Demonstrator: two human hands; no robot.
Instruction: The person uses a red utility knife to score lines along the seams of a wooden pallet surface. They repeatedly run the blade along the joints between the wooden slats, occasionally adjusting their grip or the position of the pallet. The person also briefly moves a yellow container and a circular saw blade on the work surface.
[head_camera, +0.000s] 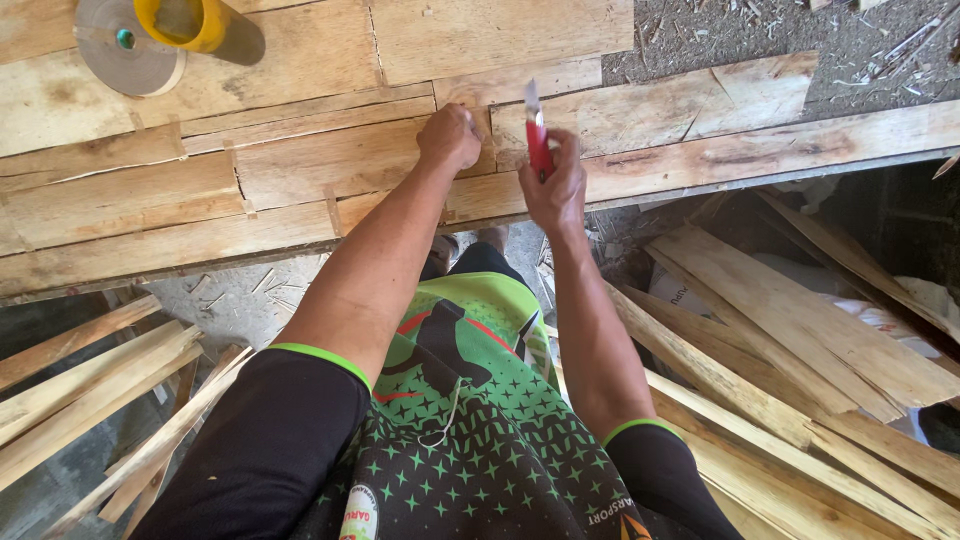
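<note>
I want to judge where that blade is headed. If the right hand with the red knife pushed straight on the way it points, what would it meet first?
The right hand holds the red utility knife blade-up, pointing away across the wooden bench. Straight on, it would probably first meet the pale plank just beyond the blade, though the blade's height above it is unclear.

We note a yellow container (185, 22) resting on a round grey metal disc (118, 55), on the wooden surface well to the left of the hands and farther from us. Beyond the hands to the right, we record bare ground littered with wood chips (760, 25). Below the hands on the left lies a bundle of thin wooden slats (85, 385). Below on the right, a loose pile of flat wooden offcuts (800, 340) overlaps at several angles.
</note>
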